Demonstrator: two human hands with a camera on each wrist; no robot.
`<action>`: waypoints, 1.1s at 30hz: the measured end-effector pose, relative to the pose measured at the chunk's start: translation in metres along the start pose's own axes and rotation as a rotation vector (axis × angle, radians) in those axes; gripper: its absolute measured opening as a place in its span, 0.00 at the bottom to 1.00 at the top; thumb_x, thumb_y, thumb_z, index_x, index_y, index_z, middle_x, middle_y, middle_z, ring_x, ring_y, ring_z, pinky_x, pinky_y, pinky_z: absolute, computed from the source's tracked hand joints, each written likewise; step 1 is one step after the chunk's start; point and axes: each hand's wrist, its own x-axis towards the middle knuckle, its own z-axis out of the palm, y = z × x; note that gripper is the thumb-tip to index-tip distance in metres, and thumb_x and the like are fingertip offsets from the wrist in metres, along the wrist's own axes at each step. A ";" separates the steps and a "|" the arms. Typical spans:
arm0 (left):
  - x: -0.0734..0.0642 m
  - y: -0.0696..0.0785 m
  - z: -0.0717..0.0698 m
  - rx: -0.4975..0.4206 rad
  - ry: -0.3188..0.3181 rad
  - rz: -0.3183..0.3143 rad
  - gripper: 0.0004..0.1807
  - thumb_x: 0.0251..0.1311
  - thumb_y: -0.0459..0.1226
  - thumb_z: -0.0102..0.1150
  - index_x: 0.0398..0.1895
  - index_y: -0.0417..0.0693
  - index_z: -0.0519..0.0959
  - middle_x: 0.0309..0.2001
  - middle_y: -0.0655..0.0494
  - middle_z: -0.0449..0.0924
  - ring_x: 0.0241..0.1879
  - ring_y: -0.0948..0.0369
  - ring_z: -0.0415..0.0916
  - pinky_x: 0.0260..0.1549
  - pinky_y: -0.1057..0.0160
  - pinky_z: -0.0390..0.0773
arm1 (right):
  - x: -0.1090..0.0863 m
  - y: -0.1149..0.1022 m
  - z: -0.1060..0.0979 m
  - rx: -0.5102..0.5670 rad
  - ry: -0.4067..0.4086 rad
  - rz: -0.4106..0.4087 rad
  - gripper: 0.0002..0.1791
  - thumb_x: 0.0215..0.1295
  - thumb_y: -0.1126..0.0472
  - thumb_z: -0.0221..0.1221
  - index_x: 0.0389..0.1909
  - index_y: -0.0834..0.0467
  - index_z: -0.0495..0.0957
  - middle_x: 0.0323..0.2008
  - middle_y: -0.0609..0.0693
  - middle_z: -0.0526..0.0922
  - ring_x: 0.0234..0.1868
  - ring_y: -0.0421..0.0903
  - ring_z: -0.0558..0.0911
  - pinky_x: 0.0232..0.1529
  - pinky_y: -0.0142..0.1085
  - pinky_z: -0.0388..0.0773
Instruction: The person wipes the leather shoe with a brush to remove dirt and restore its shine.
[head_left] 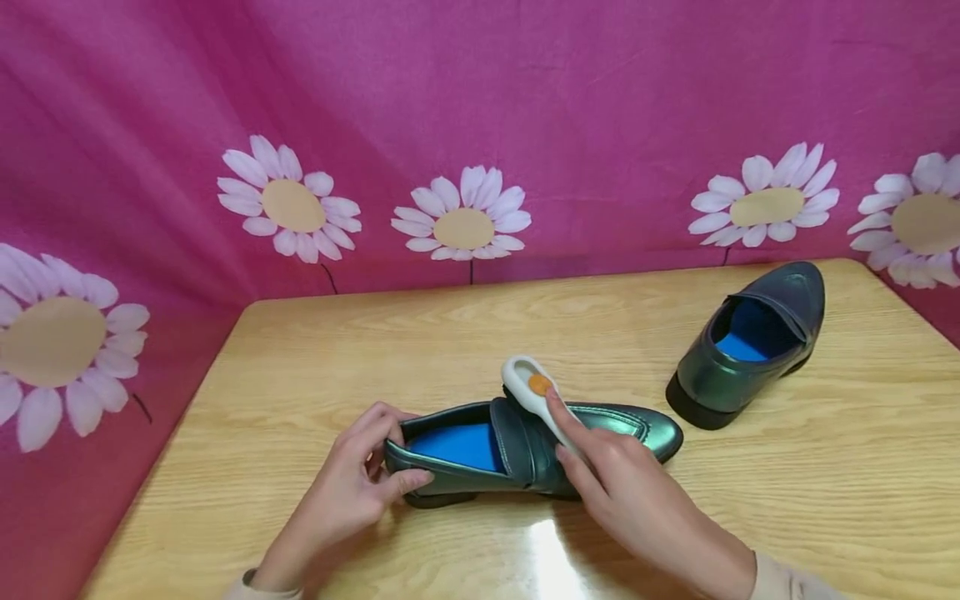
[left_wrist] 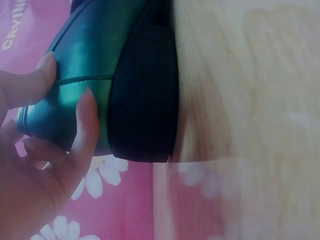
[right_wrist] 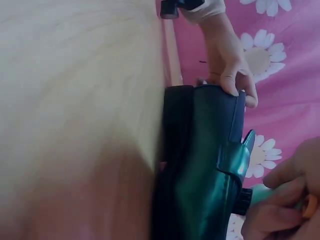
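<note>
A dark green, shiny loafer (head_left: 525,454) with a blue insole lies sole down on the table, toe to the right. My left hand (head_left: 356,471) grips it at the heel, thumb on the near side and fingers over the back rim. In the left wrist view the fingertips press on the heel leather (left_wrist: 95,65) above the black heel block (left_wrist: 145,100). My right hand (head_left: 633,487) holds a white-handled brush (head_left: 528,383) with an orange button, index finger along it. Black bristles (right_wrist: 243,201) meet the loafer's upper just ahead of the strap.
A matching loafer (head_left: 716,379) stands at the back right of the wooden table (head_left: 360,350), toe pointing away. Behind the table hangs a magenta cloth (head_left: 600,125) printed with white daisies. It also runs along the left side.
</note>
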 end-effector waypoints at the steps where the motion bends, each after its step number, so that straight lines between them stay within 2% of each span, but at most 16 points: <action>1: 0.001 0.001 0.001 0.001 0.007 -0.003 0.19 0.49 0.39 0.74 0.26 0.53 0.67 0.50 0.58 0.76 0.21 0.62 0.63 0.17 0.69 0.66 | -0.004 0.000 0.000 -0.005 -0.004 0.012 0.30 0.72 0.58 0.52 0.73 0.51 0.57 0.49 0.53 0.82 0.50 0.44 0.80 0.49 0.43 0.77; 3: 0.002 0.002 0.002 0.006 0.023 -0.011 0.20 0.48 0.40 0.75 0.26 0.53 0.67 0.49 0.59 0.75 0.20 0.61 0.64 0.17 0.69 0.67 | -0.015 0.001 0.000 -0.005 -0.029 0.076 0.31 0.72 0.56 0.54 0.73 0.48 0.57 0.55 0.54 0.79 0.50 0.44 0.80 0.50 0.45 0.77; 5: 0.005 0.005 0.002 0.007 0.039 -0.012 0.20 0.48 0.41 0.75 0.27 0.52 0.68 0.48 0.58 0.75 0.20 0.61 0.64 0.17 0.68 0.67 | -0.030 0.000 0.004 -0.026 -0.069 0.157 0.33 0.71 0.53 0.54 0.74 0.42 0.54 0.43 0.46 0.82 0.40 0.37 0.80 0.42 0.38 0.79; 7: 0.007 0.007 0.002 0.014 0.049 -0.011 0.20 0.47 0.42 0.75 0.27 0.51 0.68 0.47 0.57 0.75 0.20 0.61 0.65 0.17 0.68 0.68 | -0.048 -0.001 0.011 -0.081 -0.043 0.183 0.36 0.68 0.53 0.58 0.73 0.38 0.55 0.28 0.37 0.74 0.26 0.31 0.72 0.30 0.30 0.76; 9: 0.008 0.009 0.002 0.024 0.051 -0.012 0.21 0.47 0.42 0.76 0.26 0.52 0.68 0.46 0.58 0.75 0.20 0.60 0.66 0.17 0.68 0.68 | -0.063 -0.002 0.019 -0.162 0.030 0.137 0.40 0.63 0.55 0.64 0.73 0.37 0.56 0.21 0.35 0.61 0.18 0.29 0.60 0.20 0.24 0.65; 10: 0.008 0.009 0.002 0.031 0.050 -0.012 0.21 0.46 0.42 0.76 0.26 0.52 0.67 0.47 0.58 0.75 0.20 0.60 0.66 0.17 0.68 0.68 | -0.069 -0.003 0.022 -0.194 0.078 0.110 0.42 0.60 0.56 0.66 0.73 0.37 0.57 0.19 0.36 0.57 0.16 0.30 0.56 0.18 0.24 0.59; 11: 0.008 0.010 0.002 0.039 0.049 -0.013 0.21 0.46 0.42 0.76 0.26 0.53 0.67 0.47 0.59 0.76 0.20 0.60 0.66 0.17 0.68 0.68 | -0.072 -0.003 0.024 -0.213 0.126 0.080 0.43 0.58 0.58 0.68 0.72 0.38 0.59 0.19 0.35 0.56 0.15 0.30 0.55 0.16 0.24 0.57; 13: 0.008 0.010 0.002 0.053 0.043 -0.015 0.21 0.46 0.41 0.76 0.26 0.54 0.67 0.48 0.61 0.76 0.20 0.60 0.66 0.18 0.68 0.67 | -0.071 -0.004 0.025 -0.205 0.140 0.081 0.43 0.58 0.58 0.67 0.72 0.37 0.58 0.20 0.34 0.57 0.16 0.29 0.55 0.17 0.24 0.58; 16: 0.006 0.009 0.002 0.070 0.040 -0.020 0.20 0.46 0.40 0.76 0.26 0.55 0.68 0.49 0.62 0.77 0.20 0.62 0.67 0.18 0.68 0.67 | -0.053 -0.005 0.019 -0.133 0.046 0.145 0.38 0.66 0.56 0.61 0.72 0.34 0.55 0.21 0.35 0.63 0.19 0.31 0.62 0.22 0.27 0.64; 19: 0.003 0.007 0.002 0.081 0.041 -0.026 0.19 0.46 0.40 0.76 0.26 0.56 0.69 0.50 0.62 0.77 0.20 0.63 0.67 0.18 0.68 0.68 | -0.031 -0.006 0.016 -0.111 0.020 0.120 0.35 0.69 0.56 0.57 0.73 0.38 0.55 0.26 0.38 0.72 0.26 0.33 0.70 0.31 0.31 0.73; 22: 0.001 0.004 0.003 0.087 0.039 -0.029 0.18 0.46 0.41 0.76 0.27 0.55 0.70 0.49 0.60 0.78 0.20 0.63 0.67 0.19 0.68 0.68 | -0.015 -0.007 0.017 -0.118 0.048 0.070 0.34 0.69 0.58 0.57 0.73 0.43 0.57 0.28 0.42 0.74 0.27 0.35 0.72 0.32 0.34 0.75; 24: 0.000 0.004 0.003 0.091 0.035 -0.029 0.18 0.46 0.41 0.76 0.27 0.56 0.70 0.49 0.59 0.77 0.20 0.63 0.67 0.19 0.68 0.68 | -0.011 -0.008 0.017 -0.112 0.032 0.083 0.34 0.69 0.58 0.56 0.73 0.42 0.56 0.27 0.42 0.73 0.27 0.36 0.71 0.32 0.33 0.73; 26: 0.000 0.003 0.003 0.094 0.026 -0.023 0.19 0.47 0.42 0.75 0.27 0.56 0.70 0.49 0.59 0.77 0.20 0.63 0.66 0.19 0.68 0.68 | -0.013 -0.007 0.018 -0.116 0.031 0.081 0.34 0.69 0.58 0.56 0.73 0.42 0.56 0.27 0.42 0.72 0.27 0.36 0.70 0.31 0.33 0.73; 29: 0.001 0.003 0.002 0.099 0.020 -0.008 0.20 0.46 0.43 0.76 0.26 0.56 0.69 0.49 0.60 0.77 0.20 0.65 0.66 0.18 0.69 0.67 | -0.026 -0.003 0.021 -0.102 -0.045 0.145 0.35 0.69 0.55 0.57 0.73 0.38 0.54 0.27 0.41 0.70 0.27 0.35 0.69 0.31 0.32 0.71; 33: 0.001 0.003 0.002 0.098 0.017 0.011 0.20 0.46 0.43 0.76 0.26 0.55 0.68 0.49 0.59 0.77 0.19 0.66 0.65 0.17 0.69 0.67 | -0.056 -0.001 0.031 -0.127 0.016 0.130 0.40 0.64 0.57 0.63 0.73 0.36 0.56 0.24 0.38 0.61 0.20 0.32 0.61 0.22 0.26 0.63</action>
